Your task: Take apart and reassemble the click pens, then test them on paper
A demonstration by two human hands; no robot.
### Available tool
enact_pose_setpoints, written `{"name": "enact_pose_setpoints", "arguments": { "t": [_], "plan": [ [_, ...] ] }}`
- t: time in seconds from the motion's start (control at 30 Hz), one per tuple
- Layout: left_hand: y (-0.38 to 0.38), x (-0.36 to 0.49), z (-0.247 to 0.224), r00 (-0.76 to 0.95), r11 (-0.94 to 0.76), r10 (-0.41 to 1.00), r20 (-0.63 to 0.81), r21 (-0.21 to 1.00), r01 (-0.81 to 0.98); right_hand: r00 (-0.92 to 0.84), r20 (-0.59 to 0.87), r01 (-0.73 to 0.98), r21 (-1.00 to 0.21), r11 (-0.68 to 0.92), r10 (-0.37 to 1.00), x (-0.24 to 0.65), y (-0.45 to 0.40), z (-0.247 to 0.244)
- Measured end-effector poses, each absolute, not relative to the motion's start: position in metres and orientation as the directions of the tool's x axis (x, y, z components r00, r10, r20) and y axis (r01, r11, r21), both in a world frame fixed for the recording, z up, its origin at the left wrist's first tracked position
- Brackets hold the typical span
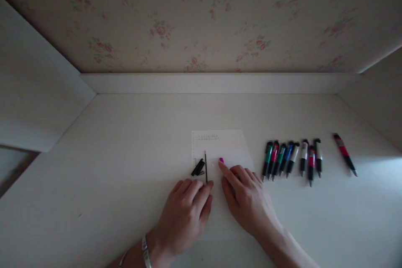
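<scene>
A lined sheet of paper with some writing near its top lies on the white table. On it are several small black pen parts and a thin dark refill, upright in the view. My left hand rests with its index fingertip at the refill's lower end, fingers curled. The index finger of my right hand points forward and touches a small magenta piece; its other fingers are bent loosely, with the thumb apart.
A row of several pens in green, red, blue and white lies right of the paper. One red and black pen lies farther right. White panels and a raised back ledge border the table.
</scene>
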State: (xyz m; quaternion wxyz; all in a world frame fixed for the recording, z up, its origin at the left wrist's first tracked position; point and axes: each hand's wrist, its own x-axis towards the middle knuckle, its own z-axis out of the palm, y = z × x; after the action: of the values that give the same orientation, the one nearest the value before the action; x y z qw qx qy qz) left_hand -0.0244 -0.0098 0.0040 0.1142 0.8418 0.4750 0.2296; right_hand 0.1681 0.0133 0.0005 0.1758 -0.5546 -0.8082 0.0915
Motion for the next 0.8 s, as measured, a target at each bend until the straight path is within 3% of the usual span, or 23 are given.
{"name": "enact_pose_setpoints", "arguments": {
  "t": [0.43,0.63,0.8],
  "plan": [
    [-0.0097,-0.0254,0.0041,0.423,-0.5,0.866,0.267,0.443,0.744,-0.237,0.268,0.881,-0.347,0.323,0.934,0.1669,0.0141,-0.0011],
    [-0.0095,-0.0269,0.0041,0.441,-0.531,0.847,0.297,0.43,0.73,-0.094,0.243,0.786,-0.577,0.222,0.965,0.1713,0.0159,-0.0048],
    [-0.0093,-0.026,0.0058,0.453,-0.548,0.836,0.311,0.428,0.719,-0.032,0.201,0.734,-0.66,0.159,0.979,0.1718,0.0155,0.0016]
  ]
}}
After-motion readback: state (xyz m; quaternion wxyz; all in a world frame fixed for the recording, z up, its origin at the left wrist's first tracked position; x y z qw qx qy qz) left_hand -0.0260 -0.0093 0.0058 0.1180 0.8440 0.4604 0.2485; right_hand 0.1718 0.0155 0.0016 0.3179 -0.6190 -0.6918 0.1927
